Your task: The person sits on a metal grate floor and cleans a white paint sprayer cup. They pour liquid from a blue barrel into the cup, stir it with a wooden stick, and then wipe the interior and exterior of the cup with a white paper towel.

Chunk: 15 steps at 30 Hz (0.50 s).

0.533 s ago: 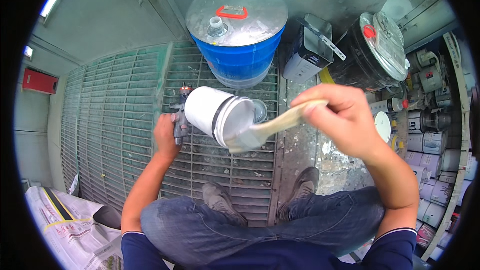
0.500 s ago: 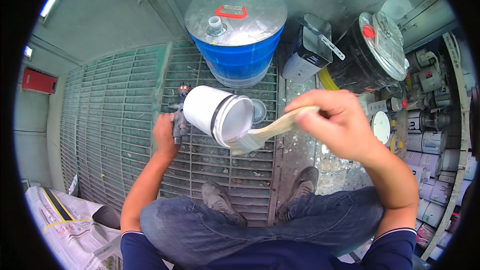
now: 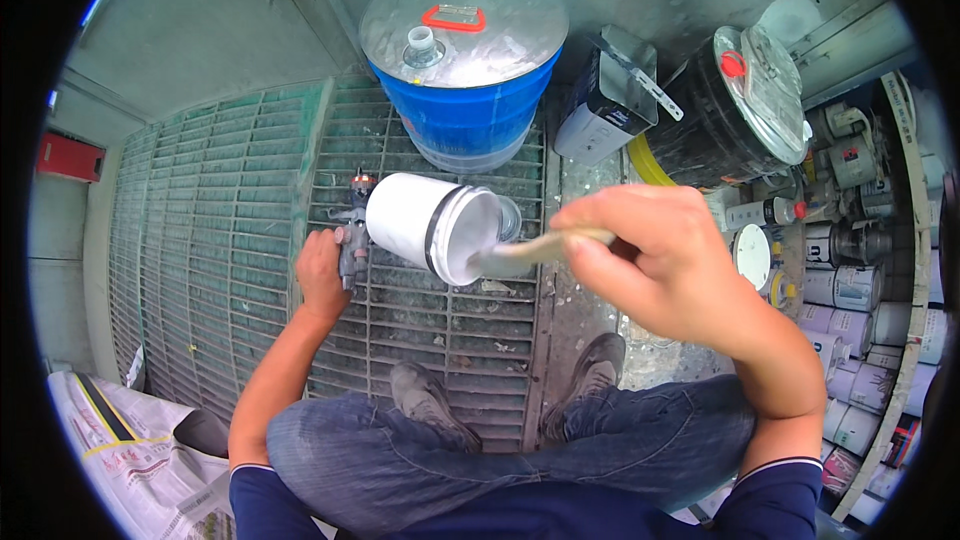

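The left hand (image 3: 322, 272) is closed around the handle of a grey spray gun (image 3: 354, 255), fingers curled, over the metal floor grate (image 3: 215, 210) in front of the person. A white cup (image 3: 408, 223) with a black band lies tipped over on its side just to the right of the gun, its open mouth facing right and toward the near side. The right hand (image 3: 655, 258), farther right, is mostly closed, pinching the wooden handle of a brush (image 3: 535, 248) between thumb and fingers. The brush points left, with its bristle end at the cup's mouth; it is blurred, so whether the bristles touch the rim I cannot tell. Behind the cup's mouth a small clear round piece (image 3: 511, 219) shows in part. On the far side stands a blue drum (image 3: 460, 115) with a red handle on top, and to its right a square metal can (image 3: 602, 128) and a tilted black drum (image 3: 715, 115). Paint cans (image 3: 845, 285) fill the far right, newspaper (image 3: 135, 460) lies at the near left, and two grey shoes (image 3: 430, 398) rest between the hands on the near side.
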{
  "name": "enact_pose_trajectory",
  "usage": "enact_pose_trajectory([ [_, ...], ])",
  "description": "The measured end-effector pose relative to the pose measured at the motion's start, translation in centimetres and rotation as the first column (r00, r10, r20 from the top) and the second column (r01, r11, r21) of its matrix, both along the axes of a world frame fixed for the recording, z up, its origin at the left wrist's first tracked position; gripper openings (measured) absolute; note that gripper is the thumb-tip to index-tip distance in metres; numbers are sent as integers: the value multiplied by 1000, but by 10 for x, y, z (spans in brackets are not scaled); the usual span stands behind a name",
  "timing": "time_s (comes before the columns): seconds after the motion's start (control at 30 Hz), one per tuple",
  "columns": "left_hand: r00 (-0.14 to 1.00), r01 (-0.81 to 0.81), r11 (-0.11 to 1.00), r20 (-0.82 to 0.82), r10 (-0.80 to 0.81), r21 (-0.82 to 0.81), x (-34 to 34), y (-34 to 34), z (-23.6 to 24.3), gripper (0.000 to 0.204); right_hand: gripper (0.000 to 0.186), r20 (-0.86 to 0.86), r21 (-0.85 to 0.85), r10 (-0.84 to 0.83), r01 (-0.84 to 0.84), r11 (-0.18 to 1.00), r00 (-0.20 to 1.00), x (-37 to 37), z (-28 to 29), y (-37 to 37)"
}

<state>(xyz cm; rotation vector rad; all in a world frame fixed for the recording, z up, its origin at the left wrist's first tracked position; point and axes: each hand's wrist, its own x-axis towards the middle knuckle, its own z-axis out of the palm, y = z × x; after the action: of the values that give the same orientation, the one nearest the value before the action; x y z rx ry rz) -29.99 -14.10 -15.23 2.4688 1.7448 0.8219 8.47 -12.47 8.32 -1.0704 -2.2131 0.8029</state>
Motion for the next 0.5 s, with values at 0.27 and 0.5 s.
enact_pose_trajectory([
  [0.27, 999, 0, 998, -32, -2, -65, 6, -7, -5, 21, 10, 174, 159, -42, 14, 987, 984, -3, -15, 4],
  [0.5, 1000, 20, 983, -20, -24, -181, 12, -15, -7, 25, 22, 314, 271, -9, -81, 959, 949, 2, -31, 10],
])
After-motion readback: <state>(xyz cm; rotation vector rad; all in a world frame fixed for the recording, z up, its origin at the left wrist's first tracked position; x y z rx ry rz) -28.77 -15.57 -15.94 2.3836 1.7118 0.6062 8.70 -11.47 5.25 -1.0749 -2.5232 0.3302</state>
